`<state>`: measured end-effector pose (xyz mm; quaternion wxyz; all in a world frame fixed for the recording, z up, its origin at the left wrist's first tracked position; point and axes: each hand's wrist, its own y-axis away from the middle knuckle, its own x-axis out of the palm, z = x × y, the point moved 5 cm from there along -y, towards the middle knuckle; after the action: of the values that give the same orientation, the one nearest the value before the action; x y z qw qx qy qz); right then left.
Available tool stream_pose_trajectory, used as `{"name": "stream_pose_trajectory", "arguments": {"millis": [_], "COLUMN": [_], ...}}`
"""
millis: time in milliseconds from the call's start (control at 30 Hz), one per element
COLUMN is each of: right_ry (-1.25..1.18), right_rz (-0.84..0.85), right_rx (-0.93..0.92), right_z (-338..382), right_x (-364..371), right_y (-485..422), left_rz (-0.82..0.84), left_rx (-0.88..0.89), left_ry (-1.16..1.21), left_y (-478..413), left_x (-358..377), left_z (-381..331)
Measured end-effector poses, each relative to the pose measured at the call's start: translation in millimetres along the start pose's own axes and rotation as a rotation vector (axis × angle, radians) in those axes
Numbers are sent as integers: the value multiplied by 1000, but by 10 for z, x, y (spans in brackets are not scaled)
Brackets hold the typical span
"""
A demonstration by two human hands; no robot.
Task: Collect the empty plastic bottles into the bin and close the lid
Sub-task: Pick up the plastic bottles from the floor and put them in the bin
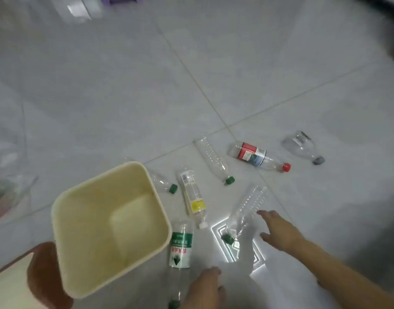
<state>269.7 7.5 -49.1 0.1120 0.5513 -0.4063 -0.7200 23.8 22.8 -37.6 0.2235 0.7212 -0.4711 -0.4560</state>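
Clear plastic bottles lie scattered on their sides across the pale tiled floor (147, 85), none of them in the bin. Nearest the right hand (278, 230) is a ribbed bottle with a green cap (242, 215), just beyond the spread fingertips (264, 212); those fingers are loose and open, holding nothing, and whether they touch the bottle is hard to tell. To the left of the fingers lies a yellow-labelled bottle (193, 197) with a white cap, and nearer the person a green-labelled bottle (180, 246) rests right beside the bin. Farther out from the fingertips are another ribbed green-capped bottle (213, 159), a red-labelled bottle (256, 156) with a red cap, and a squashed clear bottle (300, 146) with a grey cap. A small bottle (162, 181) pokes out from behind the bin's far edge.

The cream bin (84, 259) stands open and empty, well left of the right hand. The left hand (44, 277) sits at its near corner (blurred and dark), gripping a flat cream panel (8, 284) with a reddish edge, seemingly the lid. A bare foot (205, 288) shows at the bottom.
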Motion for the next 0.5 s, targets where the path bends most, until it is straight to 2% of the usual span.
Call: {"name": "stream_pose_trajectory", "arguments": {"millis": [67, 133, 233, 300, 400, 500], "right_ry": [137, 377, 545, 548, 417, 204], "right_rz": [-264, -405, -507, -537, -510, -561], "right_rx": [-146, -249, -333, -320, -296, -236], "right_z": [134, 220, 283, 295, 226, 154], "right_x": [7, 29, 161, 220, 298, 27], "right_y": [-305, -606, -716, -657, -603, -568], "left_rz": [-37, -100, -70, 21, 135, 76], "left_rx": [25, 29, 24, 36, 127, 360], "left_ry": [43, 55, -13, -117, -361, -594], "left_y": [-478, -855, -974, -920, -761, -444], "left_x": [60, 25, 106, 139, -8, -381], "left_z": [-95, -174, -115, -62, -202, -555]}}
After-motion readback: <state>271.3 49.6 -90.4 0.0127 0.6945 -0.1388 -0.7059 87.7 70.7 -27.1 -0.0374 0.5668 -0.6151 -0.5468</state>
